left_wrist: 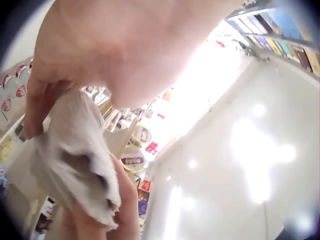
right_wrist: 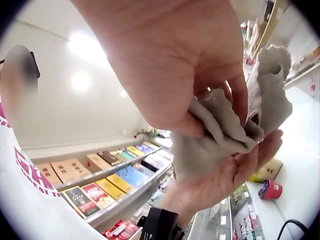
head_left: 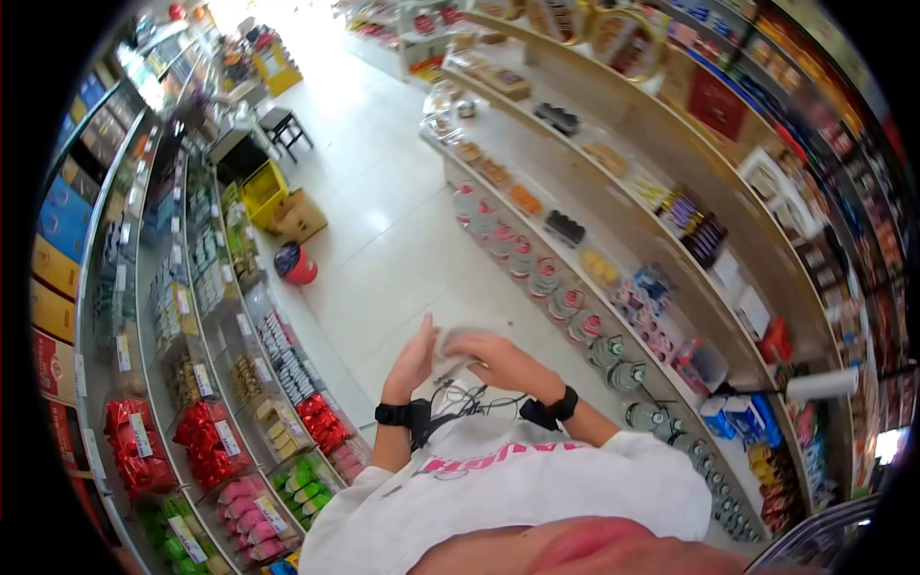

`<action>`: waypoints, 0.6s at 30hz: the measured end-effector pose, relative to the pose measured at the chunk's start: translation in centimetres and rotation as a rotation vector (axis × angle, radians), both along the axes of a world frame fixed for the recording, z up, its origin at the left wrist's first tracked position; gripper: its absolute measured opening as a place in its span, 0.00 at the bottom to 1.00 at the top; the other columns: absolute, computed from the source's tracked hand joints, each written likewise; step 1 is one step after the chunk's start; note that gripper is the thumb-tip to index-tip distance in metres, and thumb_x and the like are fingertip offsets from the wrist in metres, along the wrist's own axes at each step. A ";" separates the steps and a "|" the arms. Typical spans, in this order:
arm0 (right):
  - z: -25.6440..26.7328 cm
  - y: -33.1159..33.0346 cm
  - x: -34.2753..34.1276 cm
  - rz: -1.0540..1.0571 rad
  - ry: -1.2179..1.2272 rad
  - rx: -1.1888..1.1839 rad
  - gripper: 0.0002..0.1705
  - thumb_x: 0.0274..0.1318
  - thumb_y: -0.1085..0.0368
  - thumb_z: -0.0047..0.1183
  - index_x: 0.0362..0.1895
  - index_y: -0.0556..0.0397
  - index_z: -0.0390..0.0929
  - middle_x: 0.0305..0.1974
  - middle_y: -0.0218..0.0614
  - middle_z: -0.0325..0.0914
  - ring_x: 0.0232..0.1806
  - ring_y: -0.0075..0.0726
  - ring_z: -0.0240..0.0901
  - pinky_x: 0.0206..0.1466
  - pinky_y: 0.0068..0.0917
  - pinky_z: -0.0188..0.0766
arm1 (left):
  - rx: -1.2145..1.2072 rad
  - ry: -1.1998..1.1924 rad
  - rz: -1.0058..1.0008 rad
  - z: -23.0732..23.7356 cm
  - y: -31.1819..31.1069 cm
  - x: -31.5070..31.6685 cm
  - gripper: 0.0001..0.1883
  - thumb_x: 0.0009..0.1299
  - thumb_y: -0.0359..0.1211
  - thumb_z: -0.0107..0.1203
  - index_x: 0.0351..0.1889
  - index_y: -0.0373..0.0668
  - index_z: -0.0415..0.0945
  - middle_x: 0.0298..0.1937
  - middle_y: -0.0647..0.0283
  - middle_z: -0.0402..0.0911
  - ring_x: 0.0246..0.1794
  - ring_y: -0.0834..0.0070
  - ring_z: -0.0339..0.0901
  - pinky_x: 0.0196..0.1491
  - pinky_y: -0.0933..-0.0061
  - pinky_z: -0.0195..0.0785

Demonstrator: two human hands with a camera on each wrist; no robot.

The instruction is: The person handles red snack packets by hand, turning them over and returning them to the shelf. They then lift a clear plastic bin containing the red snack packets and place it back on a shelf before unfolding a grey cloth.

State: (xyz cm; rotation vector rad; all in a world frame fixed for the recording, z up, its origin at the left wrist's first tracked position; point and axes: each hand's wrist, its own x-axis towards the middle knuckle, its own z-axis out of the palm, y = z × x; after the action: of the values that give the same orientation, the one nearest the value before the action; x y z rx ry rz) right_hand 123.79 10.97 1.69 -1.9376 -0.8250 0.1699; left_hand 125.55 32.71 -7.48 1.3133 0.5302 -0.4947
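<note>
A crumpled grey-beige cloth [right_wrist: 197, 157] is between my two hands in front of my body. My right hand [right_wrist: 185, 65] grips its folds from above, thumb on one side and fingers on the other. Beneath it lies my left hand [right_wrist: 225, 182], its fingers extended along the cloth's underside. In the left wrist view the cloth [left_wrist: 80, 130] hangs over part of the right hand. From the head view, the left hand [head_left: 414, 356] has straight fingers pointing forward, and the right hand [head_left: 503, 362] bends in toward it.
Shelves of packaged goods [head_left: 220, 422] line the left side of a shop aisle. On the right, a tiered rack [head_left: 537, 125] holds trays and packets above a row of glass jars [head_left: 565, 305]. A red bucket [head_left: 295, 264], cardboard box [head_left: 299, 216] and yellow crate [head_left: 264, 192] stand ahead.
</note>
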 end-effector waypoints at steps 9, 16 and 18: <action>3.0 15.8 20.1 0.237 0.040 -0.073 0.20 0.47 0.79 0.59 0.46 0.50 0.78 0.54 0.37 0.78 0.57 0.51 0.75 0.56 0.42 0.75 | -0.325 -0.295 0.407 -0.3 17.6 16.2 0.16 0.74 0.29 0.61 0.55 0.30 0.72 0.49 0.57 0.82 0.50 0.71 0.81 0.54 0.73 0.73; 0.0 20.2 34.8 0.235 0.118 -0.026 0.14 0.55 0.72 0.58 0.47 0.50 0.78 0.42 0.43 0.82 0.47 0.56 0.78 0.48 0.46 0.74 | -0.037 -0.226 0.310 -0.4 23.6 30.8 0.26 0.69 0.22 0.60 0.63 0.24 0.65 0.56 0.52 0.80 0.56 0.69 0.79 0.60 0.72 0.69; -0.7 21.1 40.4 0.260 0.138 0.019 0.12 0.59 0.70 0.55 0.48 0.54 0.78 0.38 0.47 0.82 0.43 0.57 0.80 0.48 0.46 0.75 | 0.086 -0.217 0.253 0.3 24.3 36.7 0.31 0.67 0.21 0.60 0.68 0.22 0.62 0.58 0.52 0.81 0.55 0.72 0.79 0.59 0.74 0.69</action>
State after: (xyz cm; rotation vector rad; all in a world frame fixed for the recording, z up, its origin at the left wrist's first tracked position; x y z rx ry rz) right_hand 164.21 32.04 1.04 -1.7744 -0.9788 0.4454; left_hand 162.26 57.00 -7.14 1.3405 0.5310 -0.1191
